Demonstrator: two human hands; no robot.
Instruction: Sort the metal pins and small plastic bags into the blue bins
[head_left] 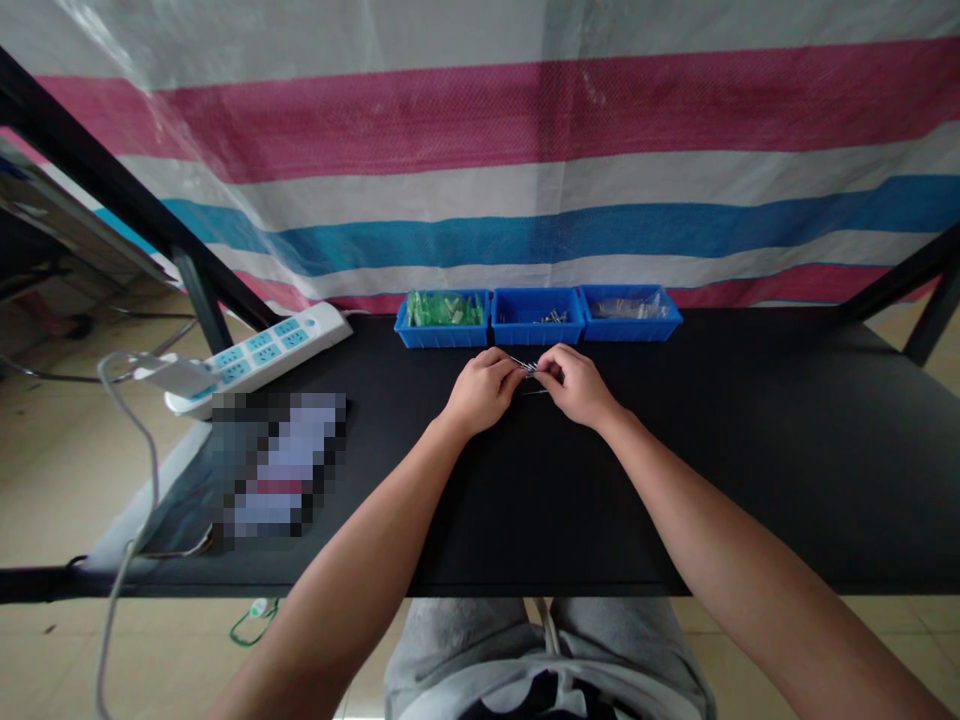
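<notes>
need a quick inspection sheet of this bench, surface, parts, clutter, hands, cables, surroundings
surface: black table, matte, mostly bare
job's things: small metal parts pinched between both hands; three blue bins in a row behind, left one with green pieces
clutter: blurred flat item at left
hands: left hand and right hand meet at the parts
cables: white power strip, white cable hanging off left edge
surroundings: striped tarp behind, tiled floor

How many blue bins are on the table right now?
3, in a row at the table's far edge: left bin with green parts, middle bin just beyond the hands, right bin. None looks hidden.
</notes>
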